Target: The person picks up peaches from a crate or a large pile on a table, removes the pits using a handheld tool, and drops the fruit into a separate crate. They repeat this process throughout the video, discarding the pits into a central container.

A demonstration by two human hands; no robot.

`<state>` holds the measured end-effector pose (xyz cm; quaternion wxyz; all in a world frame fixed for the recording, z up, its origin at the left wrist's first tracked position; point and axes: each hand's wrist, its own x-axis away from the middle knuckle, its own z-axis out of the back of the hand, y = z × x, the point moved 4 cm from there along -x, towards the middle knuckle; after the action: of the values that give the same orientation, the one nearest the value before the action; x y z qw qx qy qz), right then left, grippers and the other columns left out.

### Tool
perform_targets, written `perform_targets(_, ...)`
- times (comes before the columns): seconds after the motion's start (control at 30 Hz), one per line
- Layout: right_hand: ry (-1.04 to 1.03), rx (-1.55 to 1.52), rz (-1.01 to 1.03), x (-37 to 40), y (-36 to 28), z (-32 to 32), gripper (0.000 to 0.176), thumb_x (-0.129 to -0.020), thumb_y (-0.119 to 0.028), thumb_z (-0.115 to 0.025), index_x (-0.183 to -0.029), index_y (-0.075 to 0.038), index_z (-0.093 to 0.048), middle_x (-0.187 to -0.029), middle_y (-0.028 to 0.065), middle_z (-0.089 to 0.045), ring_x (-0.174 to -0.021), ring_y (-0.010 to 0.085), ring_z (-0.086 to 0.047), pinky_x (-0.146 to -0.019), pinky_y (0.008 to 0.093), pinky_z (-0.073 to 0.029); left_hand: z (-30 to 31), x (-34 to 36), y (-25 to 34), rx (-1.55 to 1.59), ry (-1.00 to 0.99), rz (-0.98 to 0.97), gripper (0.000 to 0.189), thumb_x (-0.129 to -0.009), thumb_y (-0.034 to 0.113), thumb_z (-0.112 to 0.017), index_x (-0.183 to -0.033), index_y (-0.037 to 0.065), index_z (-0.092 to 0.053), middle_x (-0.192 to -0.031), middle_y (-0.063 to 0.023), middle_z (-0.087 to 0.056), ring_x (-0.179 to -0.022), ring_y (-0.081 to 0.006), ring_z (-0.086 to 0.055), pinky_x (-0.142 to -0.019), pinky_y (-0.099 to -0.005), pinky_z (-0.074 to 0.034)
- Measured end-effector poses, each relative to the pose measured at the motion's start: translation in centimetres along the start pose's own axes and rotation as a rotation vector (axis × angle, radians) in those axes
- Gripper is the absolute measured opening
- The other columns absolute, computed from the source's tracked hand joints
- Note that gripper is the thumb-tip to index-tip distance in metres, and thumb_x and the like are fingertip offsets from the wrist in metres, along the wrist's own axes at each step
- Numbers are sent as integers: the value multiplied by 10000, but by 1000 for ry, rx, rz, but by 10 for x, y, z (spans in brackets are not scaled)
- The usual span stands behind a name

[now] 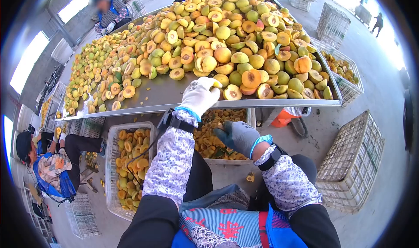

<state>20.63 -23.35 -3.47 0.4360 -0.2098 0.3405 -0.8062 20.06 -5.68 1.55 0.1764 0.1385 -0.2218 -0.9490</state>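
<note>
A large heap of halved yellow peaches (205,43), many with the stone showing, lies on a metal-edged table (161,91). My left hand (201,94), in a white glove, is at the table's near edge, its fingers closed around a peach half (217,83). Lower and to the right, my right hand (241,137) wears a grey glove with dark fingertips. Its fingers are curled together over a crate of cut peaches (214,145); I cannot tell what they hold.
Left of my knees stands a white crate (110,178) of pitted peach halves. A stacked plastic crate (349,160) is on the right, with another crate of peaches (342,69) beside the table. One person (56,160) sits at left, another (111,14) at the far side.
</note>
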Motion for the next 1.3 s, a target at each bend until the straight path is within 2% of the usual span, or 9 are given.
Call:
perform_targets(0.17, -7, 69, -5, 7, -5, 12, 388, -959, -405, -622, -920, -26, -693, -806, 248, -683, -811, 432, -674, -720, 516, -516, 12, -11, -32, -85, -115, 233, 445, -800, 346, -727, -1160, 96, -651, -1061, -122, -716, -1019, -282, -679, -913, -382, -513)
perform_targets(0.3, -37, 58, 13, 4, -11, 8, 377, -963, -385, -622, -978, -15, -688, -838, 252, -688, -836, 431, -676, -738, 500, -519, 14, -17, -33, -228, -113, 218, 567, -750, 304, -795, -1234, 74, -610, -1050, -87, -722, -992, -215, -685, -884, -346, -523)
perform_targets(0.4, 99, -159, 78, 2, -17, 16, 368, -966, -366, -604, -996, -12, -698, -897, 261, -694, -883, 433, -679, -786, 505, -531, 27, -10, -47, 410, 28, 357, 566, -801, 270, -778, -1284, 44, -589, -1068, -87, -709, -959, -184, -679, -834, -316, -539)
perform_targets(0.47, 227, -317, 89, -1, -18, 19, 357, -983, -338, -605, -1004, 10, -677, -874, 271, -686, -855, 442, -677, -743, 481, -524, 33, -1, -54, 1150, 138, 317, 503, -948, 311, -646, -1349, 20, -560, -1172, -143, -678, -883, -226, -696, -748, -353, -587)
perform_targets(0.6, 317, -527, 147, -11, -25, 17, 389, -1016, -354, -571, -1000, 25, -659, -850, 272, -683, -825, 442, -679, -692, 441, -515, 27, 30, -16, 1565, 18, 74, 540, -1043, 432, -436, -1347, 2, -554, -1211, -194, -677, -872, -276, -718, -756, -381, -605)
perform_targets(0.77, 368, -502, 205, -13, -30, 13, 411, -1030, -364, -545, -986, 28, -661, -843, 274, -680, -828, 442, -681, -686, 445, -518, 9, 45, 15, 1544, 170, 12, 521, -1107, 335, -287, -1289, -65, -567, -1117, -221, -691, -879, -270, -708, -820, -367, -587)
perform_targets(1.07, 287, -400, 147, -12, -32, 8, 457, -1022, -426, -542, -1044, 13, -664, -863, 295, -669, -888, 496, -639, -695, 474, -522, -8, 52, 24, 1637, 347, 156, 567, -1065, 467, -402, -1225, -31, -622, -1078, -183, -691, -900, -257, -662, -797, -363, -550)
perform_targets(1.23, 186, -565, 143, -14, -28, -3, 453, -1027, -416, -548, -1086, 16, -670, -916, 267, -704, -849, 361, -700, -755, 432, -525, -7, 53, 19, 1530, 415, 134, 575, -1056, 475, -429, -1183, -44, -643, -1027, -193, -706, -855, -259, -680, -740, -345, -563)
perform_targets(1.3, 146, -610, 150, -12, -27, -5, 459, -1030, -416, -547, -1098, 21, -671, -918, 236, -718, -828, 276, -685, -772, 412, -523, 0, 53, 20, 1414, 269, 61, 582, -1054, 479, -435, -1195, -46, -641, -1040, -196, -710, -859, -254, -687, -733, -338, -567)
